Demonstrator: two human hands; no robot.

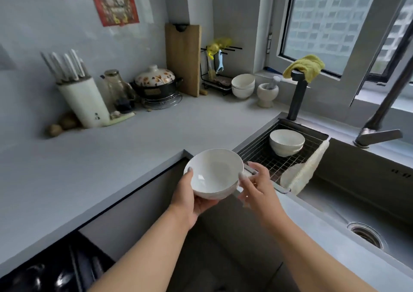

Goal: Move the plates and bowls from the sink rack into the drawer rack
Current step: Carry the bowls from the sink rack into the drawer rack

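— Two hands on it? Drawer rack (55,276) sits low left.
— Left hand (190,199) cups the white bowl (213,173) under its base, above the worktop (100,157) edge; right hand's (257,186) grip is loose, fingertips at the rim.
— Handling?
— Likely glazed, slippery, breakable; hold rim and base. Stacked bowls (286,142) wait in the sink rack (279,164).

Walls: pale grey wall (67,18), red poster (112,0) hung.
Window: window (335,23) let in daylight.
Counter: grey countertop (100,157) ran round the corner.
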